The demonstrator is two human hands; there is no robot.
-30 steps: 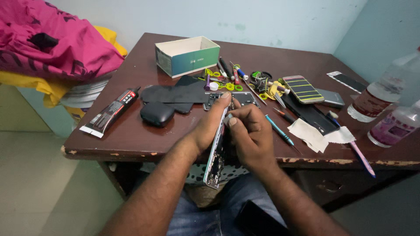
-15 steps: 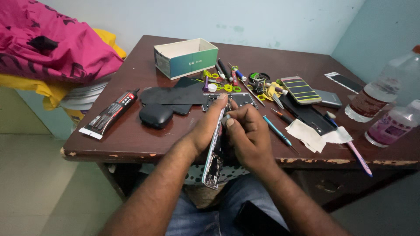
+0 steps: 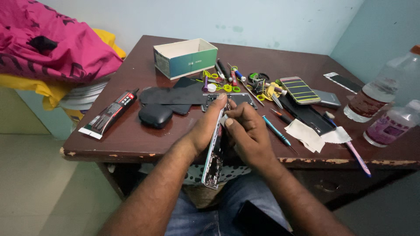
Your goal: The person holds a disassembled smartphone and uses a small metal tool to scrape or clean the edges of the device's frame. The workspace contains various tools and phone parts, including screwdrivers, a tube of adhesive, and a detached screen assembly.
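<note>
An opened phone body (image 3: pixel 213 158) stands on edge over my lap, its bare circuit side facing right. My left hand (image 3: pixel 205 124) grips it along the left side, fingertips reaching over its top end. Pressed against the upper part of the exposed inside is my right hand (image 3: pixel 246 131), pinching a small pale piece at the phone; what it is I cannot tell. Both hands hover at the near edge of the dark wooden table (image 3: pixel 131 140).
On the table lie a black glue tube (image 3: pixel 109 114), a black oval case (image 3: pixel 155 115), dark mats (image 3: pixel 175 94), a green-and-white box (image 3: pixel 184 57), several small tools and yellow rings (image 3: pixel 245 83), a blue screwdriver (image 3: pixel 275 131), white wipes (image 3: pixel 308 133), phones (image 3: pixel 299 90), two bottles (image 3: pixel 380 94). Pink cloth (image 3: pixel 48 48) at left.
The hands and phone stay in nearly the same place. My right hand's fingers have shifted slightly against the top of the phone.
</note>
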